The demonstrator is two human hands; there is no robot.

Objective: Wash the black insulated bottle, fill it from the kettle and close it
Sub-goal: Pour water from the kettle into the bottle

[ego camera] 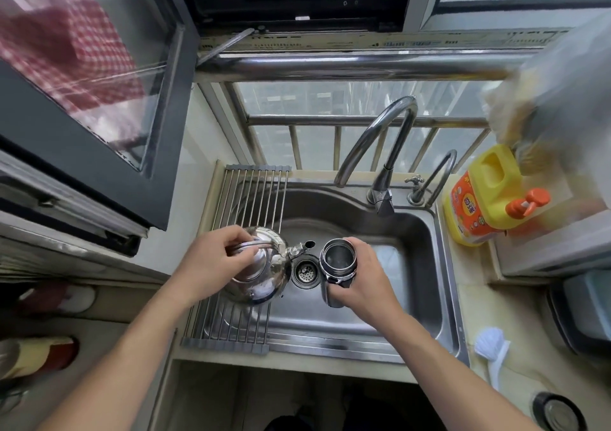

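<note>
1. The left hand [211, 262] grips the handle of the steel kettle [264, 265], fingers curled shut around it.
2. The kettle sits over the roll-up rack [251, 192] on the left side of the sink [426, 265], its spout pointing right toward the bottle.
3. The right hand [360, 278] wraps around the black bottle [335, 265], fingers closed on its body and thumb on the near side.
4. The bottle is held over the sink basin, just right of the drain [304, 273], roughly upright with its open mouth facing up; no cap is on it.
5. The kettle spout and the bottle mouth are near each other but apart; I cannot tell whether water is flowing.
6. The tap [380, 153] arches over the back of the sink, with a smaller tap [436, 176] to its right.
7. A yellow detergent jug [476, 199] with an orange pump stands on the counter right of the sink.
8. A white brush [492, 348] lies on the counter by the sink's right front corner.
9. A round dark lid [558, 412] lies at the lower right edge.
</note>
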